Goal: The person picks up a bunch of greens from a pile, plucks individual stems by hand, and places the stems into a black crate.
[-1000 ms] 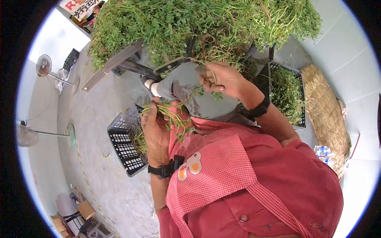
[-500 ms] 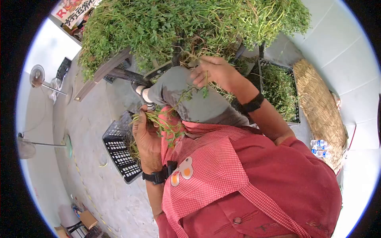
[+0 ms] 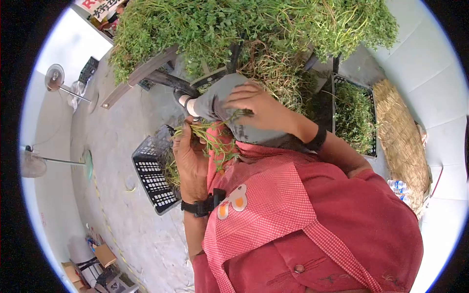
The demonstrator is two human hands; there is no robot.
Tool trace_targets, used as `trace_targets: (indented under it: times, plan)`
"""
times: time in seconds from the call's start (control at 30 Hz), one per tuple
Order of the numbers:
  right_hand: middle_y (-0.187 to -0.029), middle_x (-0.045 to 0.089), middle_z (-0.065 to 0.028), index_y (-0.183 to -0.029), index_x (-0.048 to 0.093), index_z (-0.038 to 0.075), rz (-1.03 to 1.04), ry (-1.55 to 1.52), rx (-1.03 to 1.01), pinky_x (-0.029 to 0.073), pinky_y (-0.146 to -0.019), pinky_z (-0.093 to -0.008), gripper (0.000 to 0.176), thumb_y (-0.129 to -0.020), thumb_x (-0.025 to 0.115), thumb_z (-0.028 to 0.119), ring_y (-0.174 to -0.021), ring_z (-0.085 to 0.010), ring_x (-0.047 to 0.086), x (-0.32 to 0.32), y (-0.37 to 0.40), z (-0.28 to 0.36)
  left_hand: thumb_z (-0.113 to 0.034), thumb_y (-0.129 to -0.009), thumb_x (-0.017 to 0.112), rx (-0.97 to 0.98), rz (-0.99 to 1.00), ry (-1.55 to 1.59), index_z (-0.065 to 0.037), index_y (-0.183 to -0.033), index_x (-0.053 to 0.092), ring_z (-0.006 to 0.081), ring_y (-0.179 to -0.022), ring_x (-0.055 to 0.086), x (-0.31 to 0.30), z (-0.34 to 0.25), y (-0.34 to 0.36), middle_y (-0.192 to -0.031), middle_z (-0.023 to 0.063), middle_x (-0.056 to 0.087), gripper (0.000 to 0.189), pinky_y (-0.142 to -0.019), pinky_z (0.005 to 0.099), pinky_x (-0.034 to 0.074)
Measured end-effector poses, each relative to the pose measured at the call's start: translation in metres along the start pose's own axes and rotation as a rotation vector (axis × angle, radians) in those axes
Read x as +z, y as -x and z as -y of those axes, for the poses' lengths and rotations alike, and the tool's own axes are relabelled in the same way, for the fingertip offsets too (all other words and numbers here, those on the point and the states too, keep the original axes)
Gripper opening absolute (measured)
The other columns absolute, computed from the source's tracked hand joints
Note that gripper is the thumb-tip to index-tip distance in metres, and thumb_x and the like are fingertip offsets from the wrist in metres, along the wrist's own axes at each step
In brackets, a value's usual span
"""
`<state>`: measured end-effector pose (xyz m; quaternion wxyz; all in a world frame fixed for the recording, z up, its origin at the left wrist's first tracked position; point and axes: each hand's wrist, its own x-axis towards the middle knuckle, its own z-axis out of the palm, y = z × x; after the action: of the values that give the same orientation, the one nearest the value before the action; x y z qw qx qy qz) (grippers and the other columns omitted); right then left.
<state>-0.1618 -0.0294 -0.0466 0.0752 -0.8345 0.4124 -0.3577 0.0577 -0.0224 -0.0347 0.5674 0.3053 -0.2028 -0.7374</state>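
My left hand (image 3: 189, 158) is closed around a small bunch of thin green stems (image 3: 215, 139), whose leafy ends hang over the red checked apron (image 3: 264, 195). Over the grey trouser knee, my right hand (image 3: 261, 107) is bent with its fingers close together. A leafy sprig (image 3: 239, 115) shows under its thumb side and trails toward the bunch; the fingers partly hide the grip. Beyond both hands lies a large heap of leafy green plants (image 3: 195, 34) on a raised table.
A black plastic crate (image 3: 155, 183) with stems in it stands on the floor beside my left hand. Another crate of greens (image 3: 354, 117) is at the right, next to a rolled straw mat (image 3: 403, 141) and water bottles (image 3: 398, 186). The wooden table edge (image 3: 139, 73) juts out ahead.
My right hand has come down and closer from the edge of the plant heap to over the knee, nearer the left hand. My left hand keeps its bunch. The view has shifted slightly.
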Motion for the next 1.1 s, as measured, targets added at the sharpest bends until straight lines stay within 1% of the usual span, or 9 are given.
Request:
trace_targets:
  times: [0.2,0.27,0.4,0.5,0.6,0.67,0.8,0.87,1.1]
  plan:
    - [-0.095,0.064,-0.0079,-0.098,0.061,0.006,0.100,-0.116,0.105,0.038,-0.092,-0.0378,0.026,-0.077,0.063,0.021,-0.090,-0.0268,0.059,0.000,0.002,0.004,-0.023,-0.089,0.052,0.004,0.003,-0.078,-0.006,-0.102,0.056,0.0153,-0.077,0.057,-0.019,0.000,-0.008,-0.091,0.0060,0.061,0.021,-0.066,0.0270,0.048]
    - [-0.081,0.064,-0.0111,-0.093,0.060,0.002,0.114,-0.380,0.416,0.046,-0.073,-0.0352,0.022,-0.077,0.061,0.018,-0.073,-0.0259,0.060,-0.008,0.004,0.007,-0.022,-0.089,0.053,0.016,0.048,-0.050,-0.005,-0.100,0.057,0.0132,-0.073,0.056,-0.018,0.003,-0.007,-0.089,0.0062,0.061,0.021,-0.060,0.0232,0.046]
    - [-0.069,0.060,-0.0095,-0.088,0.059,0.000,0.071,-0.373,0.415,0.044,-0.054,-0.0331,0.017,-0.079,0.058,0.014,-0.057,-0.0215,0.056,-0.005,0.001,0.006,-0.019,-0.089,0.054,0.093,0.034,-0.139,-0.002,-0.098,0.058,0.0115,-0.068,0.055,-0.012,0.003,-0.005,-0.084,0.0059,0.061,0.020,-0.057,0.0215,0.044]
    - [-0.067,0.056,-0.0185,-0.080,0.055,0.000,-0.134,0.060,0.276,0.043,-0.055,-0.0390,0.027,-0.076,0.058,0.027,-0.058,-0.0328,0.055,0.010,0.001,0.000,-0.015,-0.087,0.057,0.198,0.012,-0.195,0.001,-0.095,0.060,0.0111,-0.064,0.055,-0.005,0.010,0.000,-0.082,0.0063,0.062,0.018,-0.054,0.0217,0.045]
    - [-0.059,0.053,-0.0004,-0.077,0.056,0.002,-0.438,0.046,0.486,0.037,-0.044,-0.0276,0.014,-0.082,0.057,0.015,-0.048,-0.0121,0.047,0.000,-0.005,-0.028,-0.013,-0.085,0.060,0.288,-0.035,-0.197,0.003,-0.093,0.062,0.0110,-0.061,0.056,0.003,0.003,0.003,-0.082,0.0066,0.063,0.018,-0.053,0.0218,0.047]
    - [-0.057,0.052,0.0014,-0.071,0.054,0.005,-0.511,-1.564,0.761,0.031,-0.041,-0.0228,0.015,-0.083,0.056,0.014,-0.046,-0.0073,0.043,-0.035,0.002,-0.048,-0.013,-0.085,0.060,0.314,-0.066,-0.185,0.003,-0.094,0.062,0.0111,-0.061,0.056,0.002,0.002,0.002,-0.082,0.0065,0.063,0.018,-0.054,0.0219,0.047]
    - [-0.057,0.049,0.0034,-0.074,0.058,0.007,-0.342,-1.427,0.826,0.026,-0.040,-0.0203,0.014,-0.084,0.057,0.016,-0.046,-0.0026,0.039,-0.038,-0.004,0.013,-0.015,-0.086,0.060,0.272,-0.100,-0.108,0.001,-0.094,0.062,0.0111,-0.061,0.056,-0.001,0.005,0.001,-0.078,0.0058,0.062,0.019,-0.054,0.0220,0.048]
    - [-0.061,0.053,0.0035,-0.081,0.062,0.004,-0.085,-1.016,0.809,0.030,-0.042,-0.0192,0.016,-0.085,0.060,0.020,-0.051,-0.0010,0.041,-0.032,-0.008,0.039,-0.016,-0.086,0.060,0.261,-0.105,-0.081,0.001,-0.095,0.062,0.0112,-0.061,0.056,0.003,0.005,-0.003,-0.077,0.0054,0.062,0.019,-0.054,0.0221,0.048]
    - [-0.070,0.060,0.0032,-0.089,0.065,-0.001,0.070,-0.611,0.635,0.039,-0.053,-0.0188,0.023,-0.084,0.063,0.022,-0.062,-0.0011,0.049,-0.018,-0.014,0.071,-0.018,-0.086,0.059,0.215,-0.103,-0.084,0.000,-0.101,0.059,0.0105,-0.061,0.056,0.009,0.005,0.002,-0.076,0.0035,0.061,0.023,-0.055,0.0219,0.048]
